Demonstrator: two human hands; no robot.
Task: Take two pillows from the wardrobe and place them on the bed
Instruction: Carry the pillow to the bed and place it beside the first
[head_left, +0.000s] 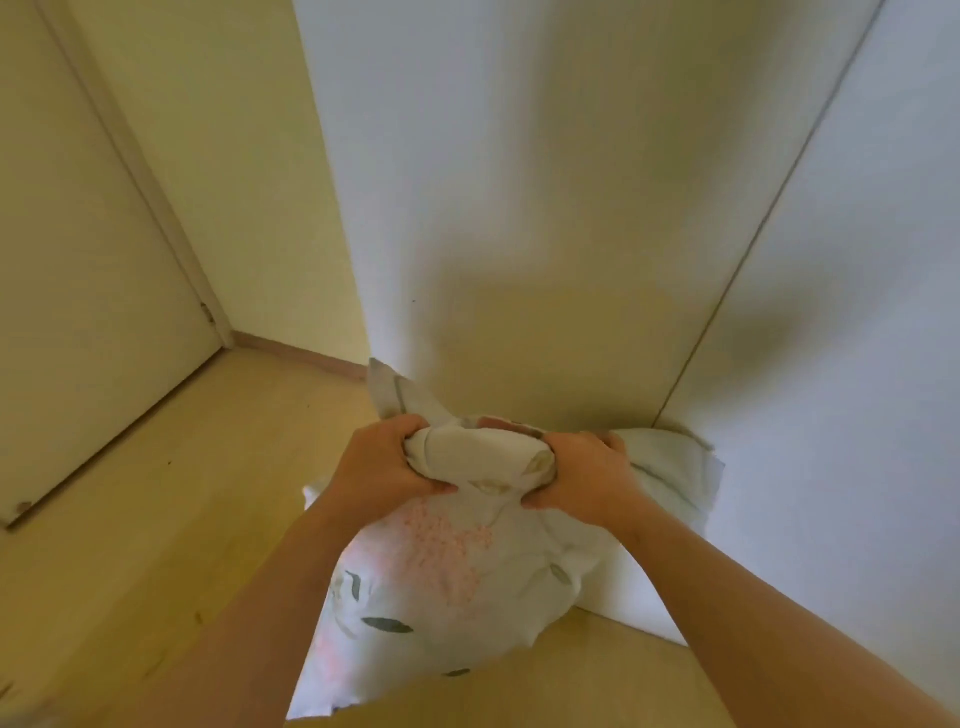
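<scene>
Left grip (393, 464): clenched on bunched white floral-print fabric pillow (441, 597), lower centre.
Right grip (577, 480): clenched on same pillow.

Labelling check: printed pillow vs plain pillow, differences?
The printed pillow has pink and grey-green leaf marks; the plain pillow is white. The printed pillow hangs nearer the camera, the plain pillow behind it to the right. Shared: left hand and right hand grip their bunched tops.

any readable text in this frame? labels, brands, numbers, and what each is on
None: no text is readable anywhere.
pillow: only a pink and grey-green leaf print, no words or tag in view.
panels, door, floor: all blank.
</scene>
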